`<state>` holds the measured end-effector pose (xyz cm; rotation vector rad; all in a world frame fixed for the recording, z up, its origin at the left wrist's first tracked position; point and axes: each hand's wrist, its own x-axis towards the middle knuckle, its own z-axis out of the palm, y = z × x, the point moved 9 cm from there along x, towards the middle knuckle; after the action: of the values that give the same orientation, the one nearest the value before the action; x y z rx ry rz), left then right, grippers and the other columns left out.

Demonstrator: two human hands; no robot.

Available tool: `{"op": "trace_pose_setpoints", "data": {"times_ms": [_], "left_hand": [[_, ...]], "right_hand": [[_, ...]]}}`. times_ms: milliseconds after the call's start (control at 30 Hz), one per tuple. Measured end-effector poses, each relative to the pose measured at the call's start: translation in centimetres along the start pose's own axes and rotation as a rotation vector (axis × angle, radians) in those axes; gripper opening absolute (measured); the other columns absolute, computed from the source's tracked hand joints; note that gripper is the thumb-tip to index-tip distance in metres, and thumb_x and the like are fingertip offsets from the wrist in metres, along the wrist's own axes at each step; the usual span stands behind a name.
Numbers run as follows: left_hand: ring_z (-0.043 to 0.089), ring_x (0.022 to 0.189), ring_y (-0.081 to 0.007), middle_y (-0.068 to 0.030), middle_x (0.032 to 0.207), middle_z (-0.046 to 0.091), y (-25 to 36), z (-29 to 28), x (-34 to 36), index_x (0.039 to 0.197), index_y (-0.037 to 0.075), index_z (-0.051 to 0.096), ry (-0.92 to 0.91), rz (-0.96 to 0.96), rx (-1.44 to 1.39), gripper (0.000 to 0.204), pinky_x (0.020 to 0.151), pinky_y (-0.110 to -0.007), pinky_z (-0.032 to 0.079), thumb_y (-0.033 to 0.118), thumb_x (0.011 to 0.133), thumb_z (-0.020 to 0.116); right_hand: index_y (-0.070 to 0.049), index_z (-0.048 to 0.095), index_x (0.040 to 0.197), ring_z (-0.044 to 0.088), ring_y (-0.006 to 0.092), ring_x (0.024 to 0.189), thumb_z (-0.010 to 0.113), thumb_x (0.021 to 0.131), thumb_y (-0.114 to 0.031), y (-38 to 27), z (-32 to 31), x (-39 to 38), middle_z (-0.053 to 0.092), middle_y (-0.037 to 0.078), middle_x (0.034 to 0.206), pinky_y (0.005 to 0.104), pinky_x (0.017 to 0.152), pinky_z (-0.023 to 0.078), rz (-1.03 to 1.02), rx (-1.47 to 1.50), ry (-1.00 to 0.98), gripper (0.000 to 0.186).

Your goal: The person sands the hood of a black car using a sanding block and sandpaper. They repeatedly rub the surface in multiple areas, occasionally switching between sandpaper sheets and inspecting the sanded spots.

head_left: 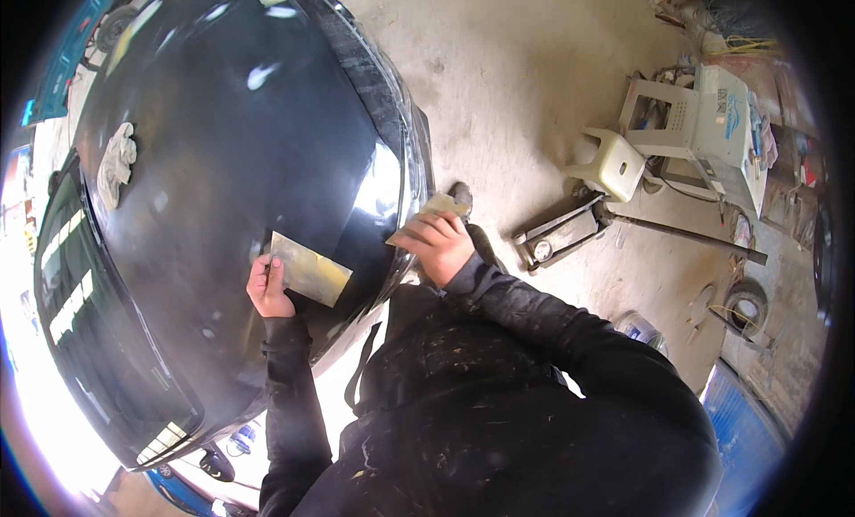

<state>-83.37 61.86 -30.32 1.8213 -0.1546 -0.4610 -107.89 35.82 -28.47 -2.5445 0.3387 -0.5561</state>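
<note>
A dark car hood [223,152], marked with pale smudges and light reflections, spreads out in front of me and to my left. Above its near part, my left hand [269,287] grips a flat rectangular plate [307,269] by its left edge, thumb on top. Yellowish smears cover part of that plate. Close to the front end of the car, my right hand [438,247] is closed on a thin greyish-yellow flat sheet [445,205], partly hidden behind the fingers. The two flat pieces are apart. A crumpled whitish cloth [117,163] lies on the hood near the windshield.
The windshield [107,312] borders the hood at left. On the concrete floor to the right are a floor jack [561,232] with a long handle [686,236], a cream plastic stool [614,163], a pale boxy machine [726,125] and a tyre [746,305].
</note>
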Motion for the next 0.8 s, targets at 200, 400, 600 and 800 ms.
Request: {"op": "trace_pose_setpoints", "data": {"times_ms": [200, 400, 600, 800], "left_hand": [[0.054, 0.078, -0.0038, 0.0059, 0.087, 0.066, -1.5, -0.5, 0.3, 0.107, 0.001, 0.073, -0.001, -0.02, -0.095, 0.019, 0.074, -0.021, 0.04, 0.018, 0.101, 0.076], [0.053, 0.079, -0.0039, 0.0061, 0.087, 0.065, -1.5, -0.5, 0.5, 0.108, 0.001, 0.073, -0.005, -0.047, -0.032, 0.017, 0.073, -0.021, 0.039, 0.017, 0.102, 0.075], [0.049, 0.079, -0.0037, 0.0078, 0.086, 0.063, 0.0, 0.7, 0.1, 0.105, 0.001, 0.072, -0.041, -0.023, -0.018, 0.016, 0.072, -0.022, 0.037, 0.018, 0.104, 0.071], [0.05, 0.078, -0.0031, 0.008, 0.085, 0.062, 0.3, 1.1, -0.1, 0.104, 0.002, 0.071, -0.032, -0.04, -0.05, 0.016, 0.071, -0.021, 0.037, 0.018, 0.106, 0.069]], "right_hand": [[0.003, 0.07, 0.122, 0.074, 0.0308, 0.084, 0.06, 0.091, 0.001, 12.6, 1.2, -2.2, 0.076, 0.02, 0.093, 0.0404, 0.08, 0.059, 0.779, 0.482, 0.18, 0.033], [0.006, 0.072, 0.118, 0.075, 0.0318, 0.084, 0.069, 0.093, -0.008, 18.5, 8.8, -2.4, 0.077, 0.018, 0.096, 0.0441, 0.082, 0.061, 1.153, 1.375, -0.024, 0.029], [0.006, 0.073, 0.117, 0.075, 0.034, 0.089, 0.065, 0.099, -0.012, 16.4, 11.5, -1.6, 0.078, 0.018, 0.103, 0.0497, 0.088, 0.062, 1.507, 1.773, -0.267, 0.027], [0.005, 0.073, 0.117, 0.075, 0.0353, 0.092, 0.064, 0.097, -0.014, 16.5, 12.6, 1.8, 0.077, 0.019, 0.105, 0.0511, 0.091, 0.061, 1.432, 1.725, -0.317, 0.029]]}}
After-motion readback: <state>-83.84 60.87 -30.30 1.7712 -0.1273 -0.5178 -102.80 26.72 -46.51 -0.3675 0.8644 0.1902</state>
